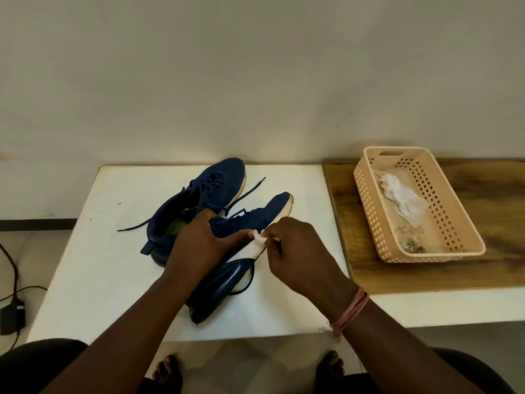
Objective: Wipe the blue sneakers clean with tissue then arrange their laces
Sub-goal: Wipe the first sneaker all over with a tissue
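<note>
Two blue sneakers with white soles are on a white table (113, 265). The far sneaker (199, 194) rests at the back, its dark laces trailing loose across the table. The near sneaker (255, 220) is tilted on its side, sole edge turned up and toe pointing away. My left hand (196, 243) grips this near sneaker around its middle. My right hand (295, 248) pinches a small wad of white tissue (260, 237) against the white sole edge. A dark loop of lace lies by the heel.
A beige perforated basket (454, 220) with crumpled white tissue (400, 197) inside stands on a wooden surface (497, 223) to the right. A wall runs close behind the table. A black adapter with cables (12, 314) lies on the floor at left.
</note>
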